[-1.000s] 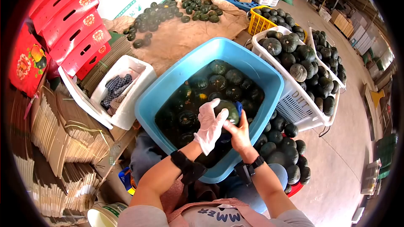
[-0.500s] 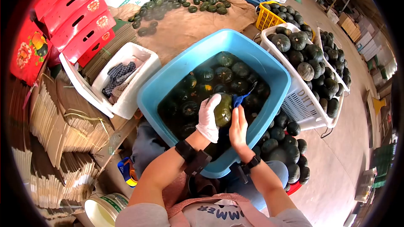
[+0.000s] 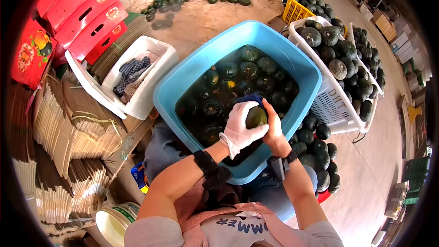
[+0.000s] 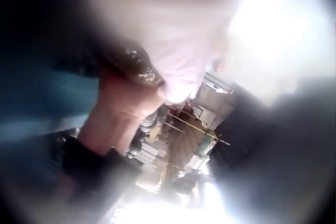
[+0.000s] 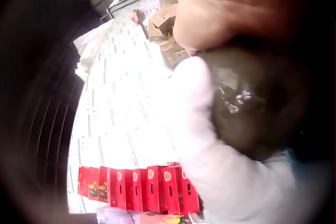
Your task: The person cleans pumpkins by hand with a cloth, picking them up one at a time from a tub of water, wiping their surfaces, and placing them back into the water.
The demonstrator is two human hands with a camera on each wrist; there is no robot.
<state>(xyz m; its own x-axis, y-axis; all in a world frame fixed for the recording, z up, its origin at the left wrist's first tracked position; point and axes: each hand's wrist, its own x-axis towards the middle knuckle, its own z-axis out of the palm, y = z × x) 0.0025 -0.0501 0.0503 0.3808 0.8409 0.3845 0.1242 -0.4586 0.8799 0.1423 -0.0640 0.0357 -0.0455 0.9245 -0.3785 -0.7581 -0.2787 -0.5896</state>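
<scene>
My left hand (image 3: 241, 127), in a white glove, grips a small dark green pumpkin (image 3: 257, 117) over the blue tub (image 3: 165, 92). The bare right hand (image 3: 274, 127) lies along the pumpkin's right side, holding a dark blue cloth (image 3: 248, 99) against its far side. The pumpkin's wet skin (image 5: 241, 103) shines between glove and bare palm in the right wrist view. Several more pumpkins (image 3: 213, 109) sit in the tub's dark water. The left wrist view is blurred, with the glove (image 4: 173, 56) over the bare hand (image 4: 123, 98).
White crates (image 3: 331, 103) heaped with pumpkins stand right of the tub, with a yellow basket (image 3: 292, 11) behind. More pumpkins (image 3: 322, 160) are piled low at the right. A white foam box (image 3: 153, 82) with cloths, red boxes (image 3: 87, 18) and flattened cardboard (image 3: 55, 128) occupy the left.
The pumpkin has been turned between the hands. The blue cloth has shifted from the right side to the far side, and the hands now lie closer together around the pumpkin.
</scene>
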